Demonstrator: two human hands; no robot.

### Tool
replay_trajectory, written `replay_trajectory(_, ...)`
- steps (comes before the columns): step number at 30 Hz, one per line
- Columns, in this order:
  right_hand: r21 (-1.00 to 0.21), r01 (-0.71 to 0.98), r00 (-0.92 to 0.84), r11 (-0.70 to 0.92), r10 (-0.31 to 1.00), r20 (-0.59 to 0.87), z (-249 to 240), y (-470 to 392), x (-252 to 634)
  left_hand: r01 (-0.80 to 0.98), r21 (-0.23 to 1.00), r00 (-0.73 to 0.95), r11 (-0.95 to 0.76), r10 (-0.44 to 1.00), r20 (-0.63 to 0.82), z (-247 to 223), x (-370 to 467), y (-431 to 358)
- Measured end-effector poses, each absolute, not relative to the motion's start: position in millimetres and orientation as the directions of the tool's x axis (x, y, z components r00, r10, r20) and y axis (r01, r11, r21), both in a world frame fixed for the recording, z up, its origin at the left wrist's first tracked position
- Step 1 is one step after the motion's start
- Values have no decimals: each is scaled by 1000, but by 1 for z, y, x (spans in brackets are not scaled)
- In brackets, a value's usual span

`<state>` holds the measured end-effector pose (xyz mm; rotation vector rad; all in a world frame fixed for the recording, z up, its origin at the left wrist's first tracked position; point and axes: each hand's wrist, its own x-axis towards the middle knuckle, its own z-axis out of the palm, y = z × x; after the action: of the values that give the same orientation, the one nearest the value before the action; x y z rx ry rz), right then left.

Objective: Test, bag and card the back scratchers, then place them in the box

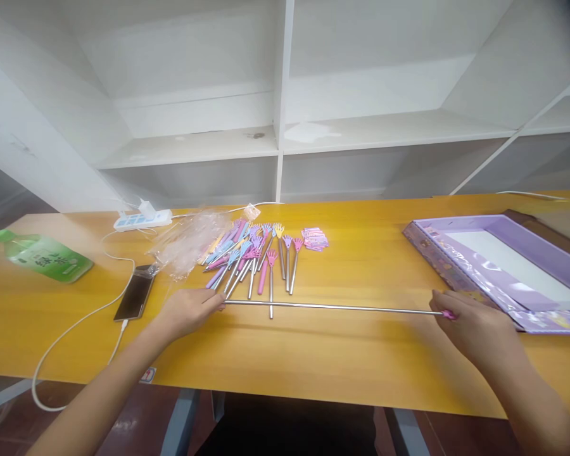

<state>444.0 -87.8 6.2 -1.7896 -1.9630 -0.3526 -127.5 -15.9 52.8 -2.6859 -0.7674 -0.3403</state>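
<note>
A long, thin metal rod (332,308) stretches level above the wooden table between my two hands. My left hand (190,311) is closed on its left end. At the other end, my right hand (472,323) grips it beside a small pink tip, partly hidden by the fingers. Beyond the rod lies a pile of short metal sticks with colourful hand-shaped heads (251,248) in pink, purple, blue and yellow. One pink-headed stick (272,278) passes under the rod. A small stack of pink and purple cards (315,239) lies right of the pile.
On the wooden table (361,367) are a green bottle (52,258) on its side, a phone (135,294) with a white cable, a power strip (142,219) and clear plastic wrapping (190,244). An open purple box (560,253) sits at right. White shelves (389,126) stand behind.
</note>
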Motion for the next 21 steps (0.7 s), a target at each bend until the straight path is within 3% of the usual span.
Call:
replay_trajectory(3,-56,887,-350,458,746,567,14,-77,359,528,-234,831,-817,440,340,51,-63,-31)
replay_trajectory(4,-29,864,-376,503,681,628,16,-75,325,535,-222,819,-815,436,373,51,-40,-37)
replay_trajectory(6,-17,916,-281,400,674,683,21,-71,264,572,-197,778,-796,452,435,53,-3,-48)
replay_trajectory(9,-5,927,-261,375,654,711,25,-68,221,594,-183,767,-784,483,423,61,18,-55)
replay_trajectory(21,-93,891,-284,445,704,651,-2,-54,235,605,-104,775,-789,554,303,41,12,-40)
